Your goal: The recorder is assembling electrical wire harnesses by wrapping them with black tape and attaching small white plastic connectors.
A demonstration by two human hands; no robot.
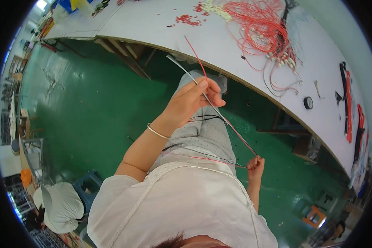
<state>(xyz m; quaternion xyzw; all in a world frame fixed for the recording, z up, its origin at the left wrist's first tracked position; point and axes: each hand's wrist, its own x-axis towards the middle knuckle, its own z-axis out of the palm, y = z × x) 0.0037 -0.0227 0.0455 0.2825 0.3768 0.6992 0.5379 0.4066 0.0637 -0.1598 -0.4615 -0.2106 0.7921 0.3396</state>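
Note:
My left hand [194,97] is closed in a pinch on several thin wires [238,132], red, black and whitish grey. Past its fingers the free ends fan apart: a red one [196,53] points toward the table edge, and a pale pair [177,64] leans further left. From there the wires run down to the right into my right hand [256,163], whose fingers are wrapped round them. More red and dark wire [202,157] trails from the right hand across my shirt. A black wire length [208,117] crosses above my lap.
The white table [219,45] curves along the front and right. On it lie a tangled red wire bundle [256,25] with pale connectors, small red pieces [188,20], a black tape roll [308,103] and black-and-red lengths [347,103]. A cardboard box [306,149] sits below; an orange stool [314,217] stands right.

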